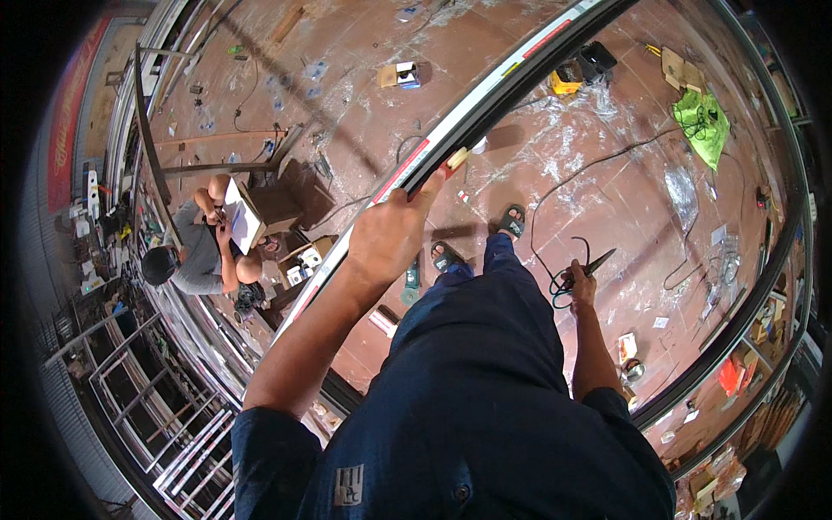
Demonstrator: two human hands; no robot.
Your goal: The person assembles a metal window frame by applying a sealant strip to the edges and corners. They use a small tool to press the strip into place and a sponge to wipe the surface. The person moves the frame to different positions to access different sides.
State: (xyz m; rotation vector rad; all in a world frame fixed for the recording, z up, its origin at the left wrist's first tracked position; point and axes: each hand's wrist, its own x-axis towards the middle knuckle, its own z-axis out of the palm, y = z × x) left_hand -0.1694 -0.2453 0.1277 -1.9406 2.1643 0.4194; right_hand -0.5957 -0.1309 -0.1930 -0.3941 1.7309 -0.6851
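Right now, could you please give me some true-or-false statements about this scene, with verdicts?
1. The right hand holds a dark-bladed tool. True.
2. The left hand is empty. False: the left hand, at the long bar, appears to grip a pale-tipped piece.
3. A bright green bag lies toward the right. True.
4. Another person stands at right. False: that person sits low, at left.
5. Sandals are worn. True.

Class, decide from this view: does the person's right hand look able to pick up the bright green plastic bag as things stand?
Probably not: the right hand is closed around scissors, and the bright green plastic bag lies on the floor, seemingly out of reach from this stance.
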